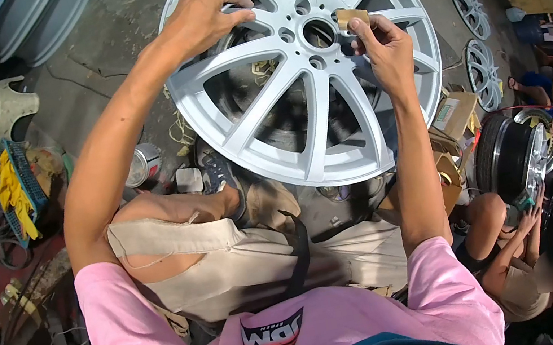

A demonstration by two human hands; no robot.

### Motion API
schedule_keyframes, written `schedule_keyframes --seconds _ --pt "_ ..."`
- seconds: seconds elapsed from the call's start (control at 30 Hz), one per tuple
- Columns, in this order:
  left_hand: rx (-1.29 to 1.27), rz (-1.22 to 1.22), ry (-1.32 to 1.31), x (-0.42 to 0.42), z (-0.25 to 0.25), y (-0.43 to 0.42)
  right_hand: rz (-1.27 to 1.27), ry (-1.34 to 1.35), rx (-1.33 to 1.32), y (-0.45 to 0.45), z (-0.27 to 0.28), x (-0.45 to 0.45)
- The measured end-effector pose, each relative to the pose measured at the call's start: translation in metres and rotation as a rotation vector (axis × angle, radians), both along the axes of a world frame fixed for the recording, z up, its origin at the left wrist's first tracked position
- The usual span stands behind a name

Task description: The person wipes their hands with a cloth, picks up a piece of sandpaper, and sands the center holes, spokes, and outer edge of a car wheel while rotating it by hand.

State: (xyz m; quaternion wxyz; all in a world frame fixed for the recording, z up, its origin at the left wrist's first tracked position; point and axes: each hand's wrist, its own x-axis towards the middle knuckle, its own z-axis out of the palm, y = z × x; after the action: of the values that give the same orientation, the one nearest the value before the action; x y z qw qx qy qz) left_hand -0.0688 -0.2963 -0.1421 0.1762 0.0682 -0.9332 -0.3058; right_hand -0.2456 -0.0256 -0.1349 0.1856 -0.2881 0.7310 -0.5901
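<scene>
A silver-grey multi-spoke wheel rim (313,126) lies face up in front of me, its centre hole and bolt holes showing. My left hand (210,14) is at the rim's upper left, its fingers curled over a spoke and the thumb lying along it. Near the hub, my right hand (383,45) pinches a small folded tan piece of sandpaper (352,16) between thumb and fingers. The sandpaper is right of the centre hole, close to the spoke roots; whether it touches the metal I cannot tell.
A paint can (143,164), a white stool (9,111) and a blue basket (18,183) with yellow cloth stand left. Cardboard boxes (455,110) are on the right. Beyond them another person (515,242) works at a wheel (516,151). More rims (471,8) lie at upper right.
</scene>
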Motion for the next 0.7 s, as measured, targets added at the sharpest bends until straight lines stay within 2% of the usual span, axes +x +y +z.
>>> schedule_keyframes --seconds 0.07,0.17,0.23,0.43,0.53,0.7 --pt "-0.234 0.002 0.107 -0.001 -0.001 0.005 -0.011 0.021 0.026 0.0 0.001 0.0" --pt "-0.301 -0.013 0.102 -0.002 0.0 0.01 -0.054 0.143 0.089 0.001 -0.007 -0.007" --pt "-0.311 -0.023 0.122 -0.003 0.0 0.011 -0.011 0.198 -0.061 0.002 -0.012 -0.008" --pt "-0.372 -0.041 0.136 -0.007 0.004 0.013 0.012 0.147 0.033 0.003 -0.006 -0.007" --pt "-0.382 -0.049 0.124 -0.009 0.004 0.013 -0.038 0.111 -0.046 -0.001 -0.005 -0.004" --pt "-0.355 -0.062 0.092 -0.01 0.005 0.011 -0.075 0.204 -0.022 0.0 -0.011 -0.01"
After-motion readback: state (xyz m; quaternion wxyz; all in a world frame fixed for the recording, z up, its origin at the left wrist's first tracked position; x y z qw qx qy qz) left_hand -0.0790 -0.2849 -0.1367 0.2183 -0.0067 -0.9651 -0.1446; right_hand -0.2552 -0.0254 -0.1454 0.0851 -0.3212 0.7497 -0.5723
